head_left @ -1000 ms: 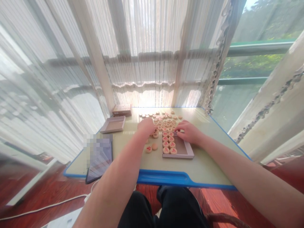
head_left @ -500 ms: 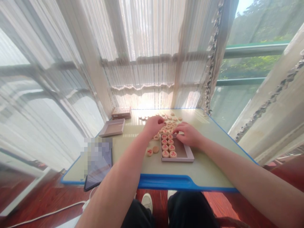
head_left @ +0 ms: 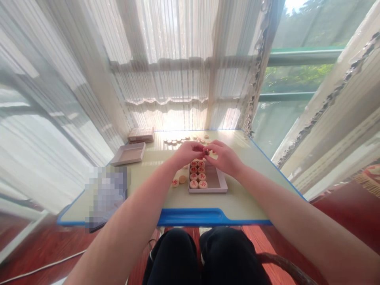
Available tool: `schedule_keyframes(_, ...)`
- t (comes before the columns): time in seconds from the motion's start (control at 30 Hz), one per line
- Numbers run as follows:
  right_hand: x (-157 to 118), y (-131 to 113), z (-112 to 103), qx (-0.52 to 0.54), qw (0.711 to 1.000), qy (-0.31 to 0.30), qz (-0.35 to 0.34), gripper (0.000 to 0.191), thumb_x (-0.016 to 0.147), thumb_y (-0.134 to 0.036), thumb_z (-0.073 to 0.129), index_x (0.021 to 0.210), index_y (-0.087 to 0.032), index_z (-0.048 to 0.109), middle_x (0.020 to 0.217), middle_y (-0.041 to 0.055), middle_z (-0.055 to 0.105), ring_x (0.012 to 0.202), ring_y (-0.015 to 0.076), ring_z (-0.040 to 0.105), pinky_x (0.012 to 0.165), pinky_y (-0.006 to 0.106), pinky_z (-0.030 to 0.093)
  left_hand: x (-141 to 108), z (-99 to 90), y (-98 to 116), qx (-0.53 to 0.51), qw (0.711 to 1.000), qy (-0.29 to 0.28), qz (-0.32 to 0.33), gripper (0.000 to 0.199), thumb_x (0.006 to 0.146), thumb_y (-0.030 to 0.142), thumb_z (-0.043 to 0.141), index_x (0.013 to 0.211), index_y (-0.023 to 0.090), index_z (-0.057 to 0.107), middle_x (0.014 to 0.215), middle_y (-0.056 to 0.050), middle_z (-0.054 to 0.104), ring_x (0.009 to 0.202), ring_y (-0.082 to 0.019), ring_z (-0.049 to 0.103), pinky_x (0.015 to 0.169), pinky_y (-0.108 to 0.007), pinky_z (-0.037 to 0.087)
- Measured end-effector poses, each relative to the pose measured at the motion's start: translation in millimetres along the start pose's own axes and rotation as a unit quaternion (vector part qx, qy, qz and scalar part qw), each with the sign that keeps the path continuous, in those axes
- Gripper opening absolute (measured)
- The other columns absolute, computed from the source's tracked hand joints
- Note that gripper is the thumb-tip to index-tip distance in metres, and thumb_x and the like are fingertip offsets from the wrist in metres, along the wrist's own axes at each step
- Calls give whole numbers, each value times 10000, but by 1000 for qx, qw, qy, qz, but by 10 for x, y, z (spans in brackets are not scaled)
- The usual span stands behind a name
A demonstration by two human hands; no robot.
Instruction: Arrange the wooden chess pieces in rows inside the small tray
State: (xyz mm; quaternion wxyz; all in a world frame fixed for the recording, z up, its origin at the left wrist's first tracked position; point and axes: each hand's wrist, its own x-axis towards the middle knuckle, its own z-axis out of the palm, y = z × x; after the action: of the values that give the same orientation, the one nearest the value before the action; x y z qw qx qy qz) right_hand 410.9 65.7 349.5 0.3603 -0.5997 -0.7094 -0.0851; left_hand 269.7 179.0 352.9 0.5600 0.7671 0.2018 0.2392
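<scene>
Both hands meet just beyond the far edge of a shallow box (head_left: 221, 189). My left hand (head_left: 190, 152) is closed with its fingertips at a small round piece (head_left: 207, 152). My right hand (head_left: 224, 157) pinches the same piece from the other side. Round wooden pieces with red characters, such as this one (head_left: 203, 184), fill two columns at the left of the box; its right part shows a bare bottom. Two more pieces lie left of the box, one with a red character (head_left: 175, 183) and one plain (head_left: 182, 179). Some pieces are hidden behind my hands.
More loose pieces (head_left: 178, 141) lie along the table's far side. An open box lid (head_left: 129, 153) and a flat box (head_left: 141, 134) are at the back left. A partly blurred tablet (head_left: 123, 186) lies at the left edge of the blue-rimmed table (head_left: 252, 206).
My right hand has moved off the box's far edge and come together with my left hand at a piece. The whole view has shifted, with the table now further left and higher.
</scene>
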Motion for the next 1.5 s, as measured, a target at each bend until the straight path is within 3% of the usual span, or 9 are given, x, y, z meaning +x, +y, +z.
schedule_keyframes(0.4,-5,19,-56,-6,999,3,-41,172,804,-316,592,934,-220,651,900,54,635,886,195,573,801,318,454,-119,-76,191,-20,999,-33,-14,321,631,266,755,915,129,702,858,-92,705,813,-183,646,783,-347,523)
schedule_keyframes(0.47,0,26,-93,-11,1000,6,-23,152,792,-307,595,894,-207,646,865,51,628,852,187,574,771,304,450,-94,-99,195,-25,999,47,12,324,658,327,730,916,135,697,927,-99,698,861,-185,634,788,-331,515)
schedule_keyframes(0.53,2,48,-154,-23,1000,-17,-2,155,758,-307,618,861,-194,647,861,51,616,809,180,572,728,292,443,-47,-177,175,-38,983,175,40,323,706,386,667,926,151,681,1011,-95,683,915,-181,616,777,-301,508)
schedule_keyframes(0.63,-6,75,-258,-45,992,-119,21,159,716,-324,645,807,-197,667,854,40,603,723,156,564,654,272,425,32,-346,102,-56,969,240,28,325,756,422,560,897,148,663,1067,-101,666,940,-178,603,725,-265,504)
schedule_keyframes(0.77,-26,41,-328,-59,972,-226,32,154,699,-338,644,784,-221,697,808,16,620,651,138,551,587,254,403,75,-439,13,-15,957,291,5,287,716,419,578,797,158,663,955,-78,687,829,-158,593,648,-250,474)
schedule_keyframes(1.0,-51,2,-236,-76,961,-265,3,189,697,-327,632,850,-258,719,785,24,651,655,161,567,605,274,415,5,-224,33,124,982,140,32,331,746,471,555,726,160,666,753,-54,670,662,-137,562,589,-251,422)
schedule_keyframes(1.2,-51,37,-201,-65,961,-269,9,190,714,-325,605,858,-262,711,787,13,659,642,151,567,592,266,410,-17,-143,-29,448,887,69,84,363,790,456,492,614,175,639,623,-37,613,638,-175,548,621,-288,391)
schedule_keyframes(1.3,-42,46,-195,-79,964,-252,19,186,704,-341,613,827,-246,716,806,22,660,658,155,569,582,259,402,-15,-149,-39,490,866,60,81,392,819,459,449,615,181,633,624,-42,611,625,-174,536,600,-280,373)
schedule_keyframes(1.5,-38,32,-236,-114,958,-260,37,153,696,-357,620,746,-238,702,789,22,667,669,168,577,557,264,365,-18,-163,-2,510,854,64,78,383,839,410,424,591,177,601,599,-41,587,575,-155,493,553,-270,316)
